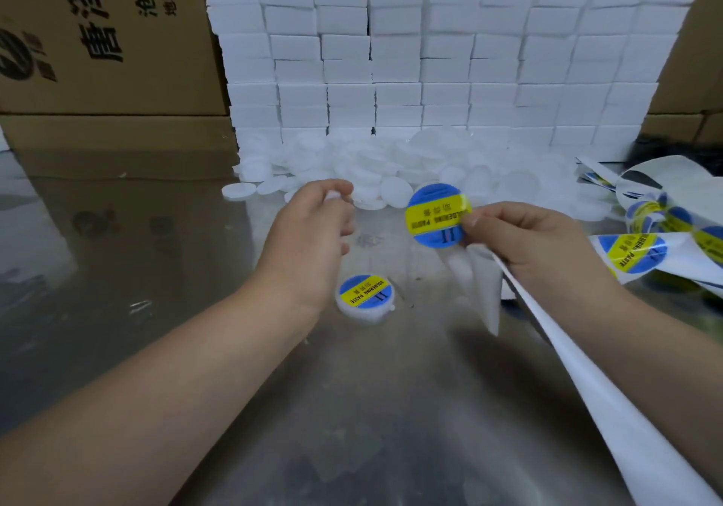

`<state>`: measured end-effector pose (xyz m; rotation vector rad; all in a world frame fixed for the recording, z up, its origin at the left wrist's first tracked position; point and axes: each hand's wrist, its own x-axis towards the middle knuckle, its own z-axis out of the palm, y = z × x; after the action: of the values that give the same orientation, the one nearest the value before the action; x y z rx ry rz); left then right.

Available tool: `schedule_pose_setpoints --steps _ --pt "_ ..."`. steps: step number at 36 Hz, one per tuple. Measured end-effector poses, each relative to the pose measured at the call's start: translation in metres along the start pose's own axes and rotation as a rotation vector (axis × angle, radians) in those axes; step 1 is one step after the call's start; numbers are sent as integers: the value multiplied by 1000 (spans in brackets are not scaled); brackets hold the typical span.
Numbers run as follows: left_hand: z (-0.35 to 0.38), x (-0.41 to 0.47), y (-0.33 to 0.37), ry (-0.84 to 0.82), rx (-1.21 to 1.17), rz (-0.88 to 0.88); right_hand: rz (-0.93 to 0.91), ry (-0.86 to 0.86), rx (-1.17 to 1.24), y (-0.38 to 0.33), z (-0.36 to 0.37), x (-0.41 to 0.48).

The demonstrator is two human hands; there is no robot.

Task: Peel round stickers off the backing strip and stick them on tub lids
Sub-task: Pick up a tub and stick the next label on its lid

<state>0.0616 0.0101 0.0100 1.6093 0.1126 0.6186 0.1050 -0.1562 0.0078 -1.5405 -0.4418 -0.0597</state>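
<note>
- In the head view, the left hand (313,228) is above a shiny grey metal table (352,419), with its fingers curled.
- Its fingertips pinch a small white piece (332,194). It is too blurry to tell if it is a lid.
- The right hand (524,235) pinches a round blue sticker with a yellow band (436,216) by its edge, between thumb and finger.
- The sticker is up in the air between the two hands, with its printed side facing us.
- The long white paper backing strip (594,372) also comes out from under the right hand and runs down to the bottom right corner.
- A round white plastic tub lid with a blue and yellow sticker on it (365,296) lies flat on the table, just below the left hand.
- A big pile of plain white round lids (391,165) lies behind the hands.
- A wall of stacked white foam blocks (430,55) stands behind the pile.
- A loose curl of strip with more blue and yellow stickers (665,243) lies to the right of the right hand.
- Brown cardboard boxes with black writing (98,36) stand on the left at the back.
</note>
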Motion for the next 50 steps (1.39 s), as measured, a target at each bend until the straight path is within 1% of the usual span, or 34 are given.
schedule_pose_setpoints --steps 2,4,6,9,14,20,26,30,36,45,50 --pt "3 -1 4 -65 -251 -135 9 -110 -6 0 4 -3" --pt "4 -2 2 -148 -405 -222 0 -191 -23 0 8 -5" --pt "4 -3 -1 -205 -451 -271 -10 -214 -25 -1 8 -7" --pt "2 -3 -2 -251 -491 -298 -11 -215 23 -3 6 -7" --pt "2 0 -6 -211 -438 -251 -10 -262 28 -2 7 -9" --pt "1 -1 -2 -295 -551 -298 28 -396 44 -3 9 -12" --pt "0 -3 -4 -354 -552 -310 0 -465 5 -3 7 -13" --pt "0 -4 -5 -416 -520 -300 -5 -475 9 -3 7 -13" --pt "1 -6 -4 -453 -516 -290 -8 -473 -5 -2 7 -12" --pt "3 -8 -4 -443 -479 -204 3 -493 -38 -4 6 -13" --pt "4 -9 -6 -447 -452 -162 1 -494 -14 -5 7 -13"
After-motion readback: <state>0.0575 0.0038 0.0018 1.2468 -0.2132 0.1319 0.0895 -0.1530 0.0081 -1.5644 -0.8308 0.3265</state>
